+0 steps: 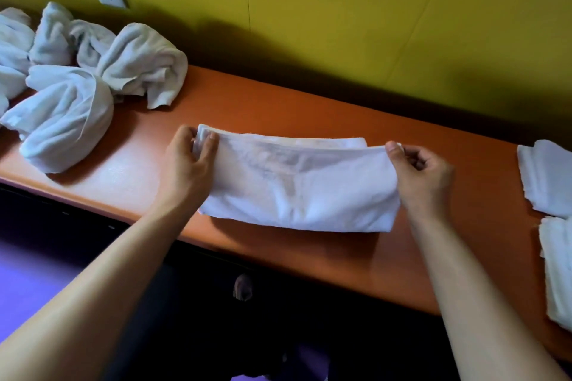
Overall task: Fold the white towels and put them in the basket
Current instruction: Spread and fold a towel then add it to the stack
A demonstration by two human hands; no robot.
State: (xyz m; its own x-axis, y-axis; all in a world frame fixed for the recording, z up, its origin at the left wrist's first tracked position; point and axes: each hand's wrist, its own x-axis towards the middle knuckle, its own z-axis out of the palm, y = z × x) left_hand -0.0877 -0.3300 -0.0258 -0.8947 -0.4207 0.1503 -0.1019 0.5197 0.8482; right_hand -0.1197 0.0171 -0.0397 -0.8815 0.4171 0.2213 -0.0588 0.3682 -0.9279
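Near the front edge of the orange table (309, 260) the towel (297, 185) lies in a folded band. The left hand (188, 164) and right hand (424, 173) each pinch a far top corner shut. Keep both corners level and the edges matched before laying the fold. Crumpled towels (93, 71) wait far left, folded ones (548, 176) right; no basket shows

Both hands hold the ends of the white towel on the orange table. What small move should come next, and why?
Probably lower the raised far edge onto the near edge and press it flat. The left hand and right hand pinch the towel at its upper corners, with the fold unfinished. No basket is in view.
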